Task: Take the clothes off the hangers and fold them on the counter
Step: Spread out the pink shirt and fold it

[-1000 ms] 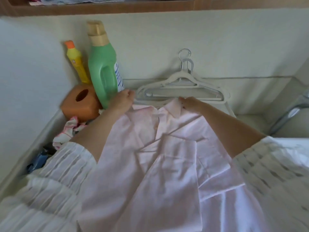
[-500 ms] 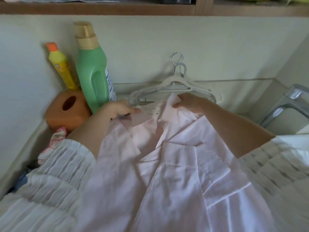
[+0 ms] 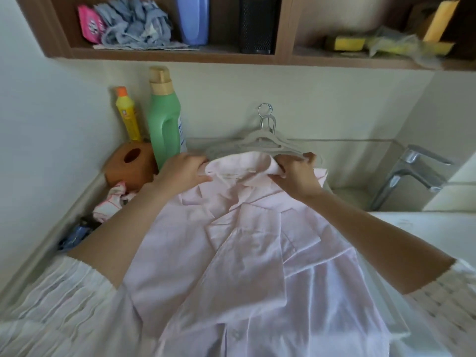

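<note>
A pale pink shirt lies spread on the counter in front of me, its sleeves folded across the body. My left hand pinches the left end of the collar and my right hand grips the right end, so the collar stands lifted a little off the shirt. Two bare grey hangers with metal hooks lie just behind the collar against the wall, partly hidden by my hands.
A green detergent bottle, a yellow bottle and a brown holed container stand at the back left, with crumpled cloth below them. A tap and basin are at right. A wooden shelf runs overhead.
Both hands closed on the collar ends and raised the collar from the shirt. The camera tilted upward, bringing the shelf into view.
</note>
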